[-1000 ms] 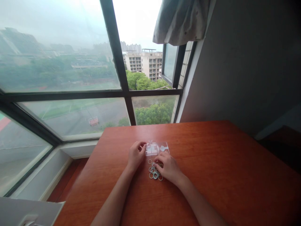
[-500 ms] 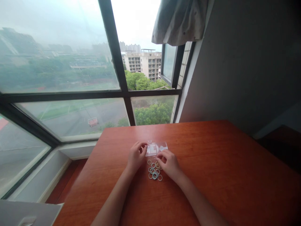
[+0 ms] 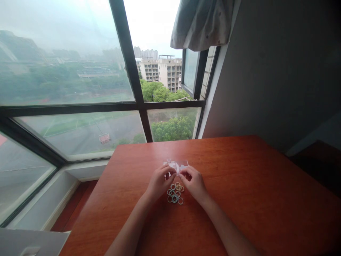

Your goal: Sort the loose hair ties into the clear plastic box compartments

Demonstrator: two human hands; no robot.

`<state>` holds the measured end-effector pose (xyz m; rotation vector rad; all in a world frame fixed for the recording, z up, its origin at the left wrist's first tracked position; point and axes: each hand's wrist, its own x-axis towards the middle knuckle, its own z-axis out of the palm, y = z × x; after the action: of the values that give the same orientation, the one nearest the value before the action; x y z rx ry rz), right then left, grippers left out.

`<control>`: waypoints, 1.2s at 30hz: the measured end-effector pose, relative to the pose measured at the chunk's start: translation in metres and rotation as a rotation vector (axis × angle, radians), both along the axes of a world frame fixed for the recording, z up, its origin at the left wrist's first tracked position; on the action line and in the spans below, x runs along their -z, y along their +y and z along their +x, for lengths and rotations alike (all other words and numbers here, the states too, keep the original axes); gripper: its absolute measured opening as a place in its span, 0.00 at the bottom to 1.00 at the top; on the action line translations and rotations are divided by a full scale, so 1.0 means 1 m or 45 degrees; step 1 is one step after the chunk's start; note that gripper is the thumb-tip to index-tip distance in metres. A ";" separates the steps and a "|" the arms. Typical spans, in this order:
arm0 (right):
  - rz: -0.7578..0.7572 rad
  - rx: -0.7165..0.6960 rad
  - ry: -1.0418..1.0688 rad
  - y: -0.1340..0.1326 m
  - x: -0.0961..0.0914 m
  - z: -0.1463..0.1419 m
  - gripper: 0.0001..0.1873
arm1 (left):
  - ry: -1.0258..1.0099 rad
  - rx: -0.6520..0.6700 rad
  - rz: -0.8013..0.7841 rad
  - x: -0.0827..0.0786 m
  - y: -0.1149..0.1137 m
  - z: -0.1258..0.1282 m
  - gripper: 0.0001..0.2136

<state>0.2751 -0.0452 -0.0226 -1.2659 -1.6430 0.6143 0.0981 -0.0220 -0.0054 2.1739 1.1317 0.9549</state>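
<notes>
Left hand and right hand, fingers bent, have been brought closer together, toward twelve o'clock of the rings; grip cannot be told.

Two bare forearms, two bare hands

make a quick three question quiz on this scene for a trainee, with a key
1. True or false: the loose rings lie nearer the wearer than the clear plastic box.
2. Multiple choice: where do the left hand and right hand nearly meet?
A) at the box's near side
B) against the window frame
C) at the table's right end
3. Fill in the blank: a ____ hangs over the upper right of the window.

Key: 1. True. 2. A. 3. Curtain.
</notes>
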 end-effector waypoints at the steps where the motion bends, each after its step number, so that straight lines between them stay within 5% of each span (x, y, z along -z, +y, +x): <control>1: 0.001 -0.001 0.001 0.000 0.000 0.000 0.06 | 0.000 0.000 -0.001 0.000 0.000 0.000 0.07; 8: -0.058 -0.032 -0.046 0.001 0.000 0.006 0.04 | 0.008 -0.085 0.021 0.000 0.000 -0.001 0.06; 17: -0.233 -0.147 -0.314 0.004 0.006 0.024 0.05 | -0.140 -0.535 0.039 0.021 0.025 -0.024 0.09; 36: -0.368 -0.210 -0.521 -0.006 -0.003 0.021 0.04 | -0.151 -0.488 -0.069 0.030 0.029 -0.023 0.10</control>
<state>0.2961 -0.0511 -0.0192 -1.5506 -2.0662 0.7501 0.0749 0.0068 -0.0350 1.8639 1.5283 1.1797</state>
